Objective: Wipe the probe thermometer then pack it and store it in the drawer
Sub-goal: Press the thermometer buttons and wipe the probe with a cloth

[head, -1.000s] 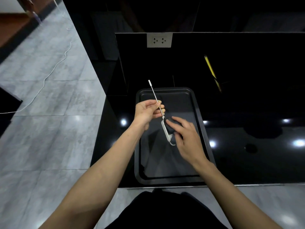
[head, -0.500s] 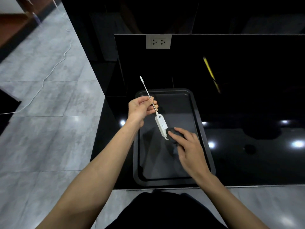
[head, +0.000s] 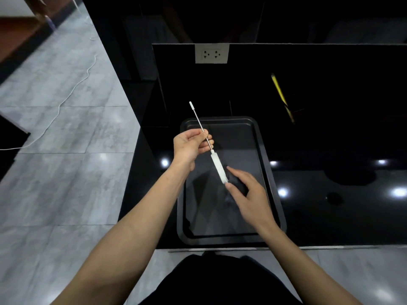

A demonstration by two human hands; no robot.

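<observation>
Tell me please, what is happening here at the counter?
A person is cleaning a probe thermometer over a black baking tray on a glossy black counter. The left hand pinches the thin metal probe, with its capped tip pointing up and away. The right hand presses a dark cloth against the white handle. No drawer or case is in view, so packing is not yet begun.

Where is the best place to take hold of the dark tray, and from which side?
Probably the tray by its two long raised rims, one hand from each side. The lip runs all round, and the right rim lies bare. The left hand and right hand are busy with the thermometer.
</observation>
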